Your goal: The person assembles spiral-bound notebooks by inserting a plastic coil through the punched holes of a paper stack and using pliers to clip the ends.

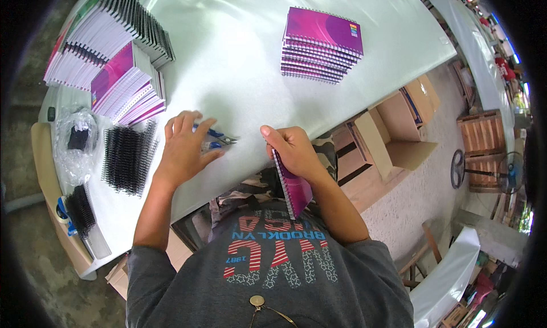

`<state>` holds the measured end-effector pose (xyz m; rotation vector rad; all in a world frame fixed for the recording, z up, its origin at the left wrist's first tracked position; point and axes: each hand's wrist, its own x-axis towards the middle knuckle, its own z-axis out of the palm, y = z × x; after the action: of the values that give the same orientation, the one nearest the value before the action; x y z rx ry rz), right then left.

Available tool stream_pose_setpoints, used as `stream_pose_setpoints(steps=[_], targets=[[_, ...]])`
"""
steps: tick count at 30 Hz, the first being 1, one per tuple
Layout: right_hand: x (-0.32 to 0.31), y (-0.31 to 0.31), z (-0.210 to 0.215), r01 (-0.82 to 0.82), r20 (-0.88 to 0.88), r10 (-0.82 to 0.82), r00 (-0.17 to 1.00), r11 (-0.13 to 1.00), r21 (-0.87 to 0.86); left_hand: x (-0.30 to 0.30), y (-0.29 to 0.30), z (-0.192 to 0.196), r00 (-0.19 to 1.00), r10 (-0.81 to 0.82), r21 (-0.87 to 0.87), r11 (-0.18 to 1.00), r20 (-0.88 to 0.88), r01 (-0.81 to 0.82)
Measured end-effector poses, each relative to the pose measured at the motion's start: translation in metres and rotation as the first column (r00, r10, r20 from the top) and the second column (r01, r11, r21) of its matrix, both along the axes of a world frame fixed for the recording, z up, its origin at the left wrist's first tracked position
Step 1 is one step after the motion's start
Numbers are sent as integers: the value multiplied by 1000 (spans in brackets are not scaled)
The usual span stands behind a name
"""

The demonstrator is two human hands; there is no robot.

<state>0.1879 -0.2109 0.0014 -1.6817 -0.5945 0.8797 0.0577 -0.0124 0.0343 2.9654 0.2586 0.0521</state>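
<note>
My right hand (294, 150) grips a purple spiral notebook (296, 191) by its upper end, close to my body. The notebook is tilted, and its coil runs along the left edge. Over the table, my left hand (185, 144) has its fingers spread beside blue-handled pliers (223, 139). Part of the pliers' handles is hidden by the fingers; the jaws point right. Left of that hand lies a bunch of black binding coils (126, 158). Farther off stands a stack of purple spiral notebooks (322, 46).
At the far left are tall piles of bound notebooks (117, 29) and punched, unbound ones (128, 89). A clear plastic bag (74, 137), more black coils (78, 211) and a tape roll (62, 209) lie along the left edge. An open cardboard box (393, 131) sits beyond the table's right edge.
</note>
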Motion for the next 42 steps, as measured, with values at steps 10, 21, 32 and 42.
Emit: stream_pose_setpoints(steps=[10,21,32,42], targets=[[-22,10,7,-194,293,138,946,966,172,-28,-44,2,915,160,-630,767,370,120],[-7,-25,2,528,-43,-539,841,802,278,-63,123,63,219,331,-53,650,918,-758],[3,-30,11,768,-870,-301,391,628,128,36,-97,-3,900,-228,-684,588,371,431],[2,-52,28,587,-818,-2,575,698,410,78,-83,36,936,-98,-905,241,338,351]])
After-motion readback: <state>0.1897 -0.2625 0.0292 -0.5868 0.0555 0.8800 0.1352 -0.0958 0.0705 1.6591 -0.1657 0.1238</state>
